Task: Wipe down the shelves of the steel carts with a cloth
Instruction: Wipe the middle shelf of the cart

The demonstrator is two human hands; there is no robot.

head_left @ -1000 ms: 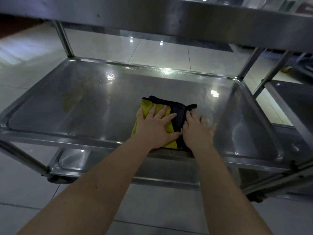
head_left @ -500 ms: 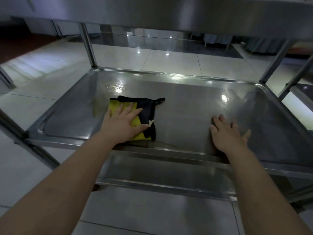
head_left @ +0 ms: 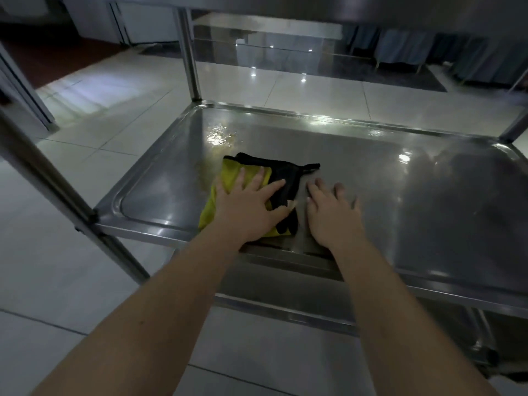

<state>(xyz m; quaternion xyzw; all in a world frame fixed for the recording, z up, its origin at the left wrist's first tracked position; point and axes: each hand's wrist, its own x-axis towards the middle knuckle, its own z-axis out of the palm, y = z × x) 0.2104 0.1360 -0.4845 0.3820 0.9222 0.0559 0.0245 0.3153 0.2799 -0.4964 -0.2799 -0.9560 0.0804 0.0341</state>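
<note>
A folded yellow and black cloth point(head_left: 231, 175) lies on the left half of the steel cart's middle shelf point(head_left: 414, 201), near its front edge. My left hand point(head_left: 248, 207) presses flat on the cloth with fingers spread. My right hand point(head_left: 331, 215) rests palm down on the bare steel just right of the cloth, holding nothing. A wet, shiny patch point(head_left: 218, 137) sits on the shelf beyond the cloth, near the back left corner.
The cart's upper shelf point(head_left: 371, 7) hangs low overhead. A lower shelf point(head_left: 285, 284) shows beneath the front rim. Steel posts stand at the back left point(head_left: 187, 52) and front left point(head_left: 57, 190). Pale floor tiles point(head_left: 85, 138) surround the cart.
My left hand slid the cloth leftwards along the shelf. My right hand left the cloth, rested further right on the steel, then came back beside it.
</note>
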